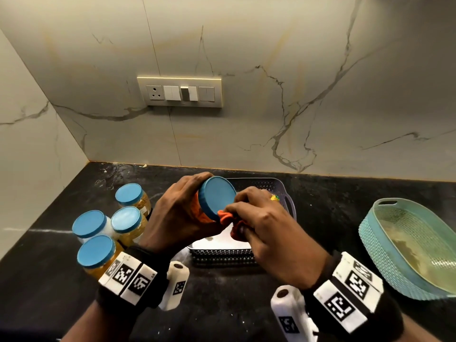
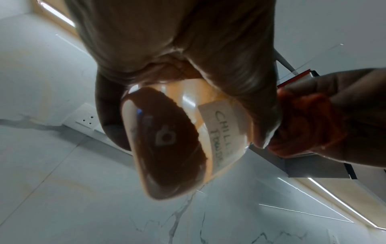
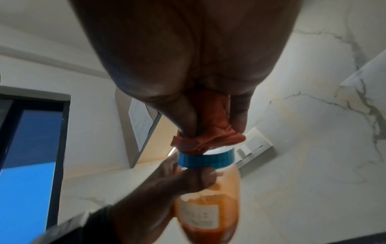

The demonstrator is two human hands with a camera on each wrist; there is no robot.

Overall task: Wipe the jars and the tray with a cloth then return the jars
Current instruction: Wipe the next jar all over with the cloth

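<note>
Here, bunched orange cloth (image 1: 228, 215) against round lid (image 1: 218, 198)

Right hand (image 3: 188, 74) presses orange cloth (image 3: 211, 132) onto jar's blue lid (image 3: 206, 159).

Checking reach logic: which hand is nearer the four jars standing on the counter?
Left. The left hand, gripping the tilted jar, is beside the four jars; the right hand, pinching the orange cloth, is farther right, over the tray.
</note>
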